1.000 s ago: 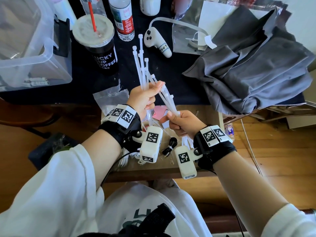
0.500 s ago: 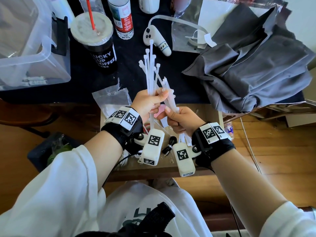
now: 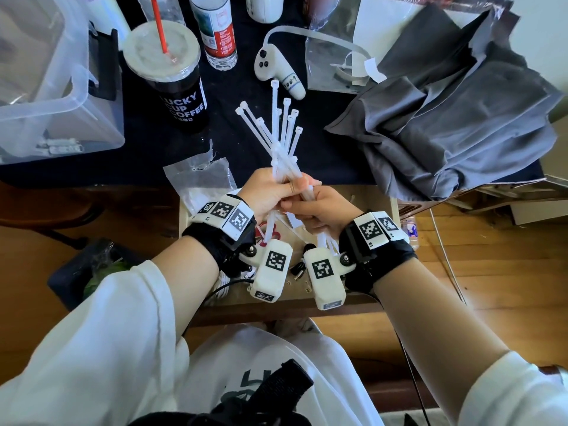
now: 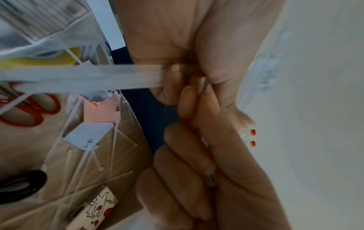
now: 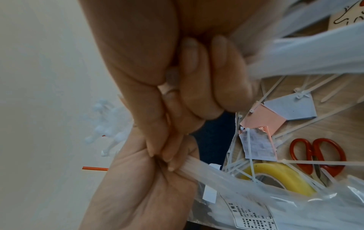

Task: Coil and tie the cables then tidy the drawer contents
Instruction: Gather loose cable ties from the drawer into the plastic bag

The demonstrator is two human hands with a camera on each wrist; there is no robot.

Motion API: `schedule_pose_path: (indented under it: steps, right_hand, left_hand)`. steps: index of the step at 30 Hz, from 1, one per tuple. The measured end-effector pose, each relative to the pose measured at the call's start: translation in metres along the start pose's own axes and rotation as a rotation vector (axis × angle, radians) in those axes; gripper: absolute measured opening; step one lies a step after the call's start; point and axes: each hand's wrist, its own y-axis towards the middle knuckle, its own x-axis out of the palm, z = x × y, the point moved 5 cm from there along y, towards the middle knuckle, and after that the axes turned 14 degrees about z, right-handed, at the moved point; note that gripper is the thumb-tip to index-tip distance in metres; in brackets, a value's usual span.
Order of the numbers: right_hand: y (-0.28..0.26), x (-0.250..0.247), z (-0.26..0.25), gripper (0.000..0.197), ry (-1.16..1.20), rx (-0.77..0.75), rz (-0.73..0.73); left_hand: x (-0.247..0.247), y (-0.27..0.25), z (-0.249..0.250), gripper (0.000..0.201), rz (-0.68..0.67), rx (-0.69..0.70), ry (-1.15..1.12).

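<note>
Both fists clamped on the cable ties [image 3: 284, 139]: left hand [image 3: 270, 192] holds firm while my right hand [image 3: 322, 207] squares the ends evenly.

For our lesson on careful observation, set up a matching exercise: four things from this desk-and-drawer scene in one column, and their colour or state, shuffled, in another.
Things:
1. zip ties
2. scissors
3. tape roll
4. coffee cup

States:
A. yellow, lying in the drawer
B. held in a bundle by the left hand and the right hand
C. upright, with a red straw
D. red-handled, lying in the drawer

Pairs: 1-B, 2-D, 3-A, 4-C
</note>
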Motion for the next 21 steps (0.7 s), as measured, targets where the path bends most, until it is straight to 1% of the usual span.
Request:
schedule_pose_path:
  steps: [2, 4, 6, 8, 10, 11, 12, 13, 14, 16, 18, 21]
  right_hand:
    - [0.0, 0.001, 0.0, 0.019, -0.003, -0.011, -0.004]
    - [0.0, 0.001, 0.002, 0.022, -0.007, -0.014, -0.004]
    - [0.0, -0.002, 0.005, 0.023, 0.002, -0.001, 0.014]
    - [-0.001, -0.004, 0.008, 0.021, 0.017, 0.021, 0.017]
    - [-0.002, -0.003, 0.01, 0.019, 0.016, 0.037, 0.008]
    - [-0.003, -0.003, 0.01, 0.018, 0.021, 0.039, 0.01]
    - [-0.003, -0.003, 0.01, 0.018, 0.035, 0.035, 0.011]
    - [-0.003, -0.003, 0.01, 0.02, 0.057, 0.03, 0.007]
    - [-0.004, -0.002, 0.009, 0.024, 0.083, 0.025, -0.005]
    - [-0.004, 0.001, 0.006, 0.03, 0.13, 0.005, -0.045]
    - [-0.004, 0.003, 0.003, 0.033, 0.133, -0.024, -0.076]
    - [0.0, 0.002, 0.007, 0.041, 0.133, -0.013, -0.027]
  left_hand:
    - [-0.001, 0.002, -0.002, 0.021, 0.017, 0.003, -0.044]
    - [-0.003, 0.002, -0.003, 0.012, 0.068, -0.016, -0.115]
    - [-0.005, 0.001, -0.002, 0.011, 0.099, -0.022, -0.142]
    - [-0.004, -0.002, 0.001, 0.011, 0.081, -0.006, -0.105]
    - [-0.002, -0.005, 0.004, 0.008, 0.035, -0.001, -0.044]
    - [0.0, -0.006, 0.004, 0.01, 0.006, 0.0, -0.004]
    - [0.0, -0.007, 0.003, 0.016, -0.019, -0.006, 0.037]
    - [0.001, -0.007, 0.001, 0.02, -0.035, -0.013, 0.073]
    - [0.001, -0.006, -0.001, 0.021, -0.036, -0.022, 0.093]
    - [0.0, -0.005, -0.004, 0.016, 0.002, -0.017, 0.116]
    - [-0.001, -0.004, -0.005, 0.01, 0.044, 0.018, 0.14]
    - [0.0, -0.003, -0.005, 0.017, 0.082, 0.052, 0.159]
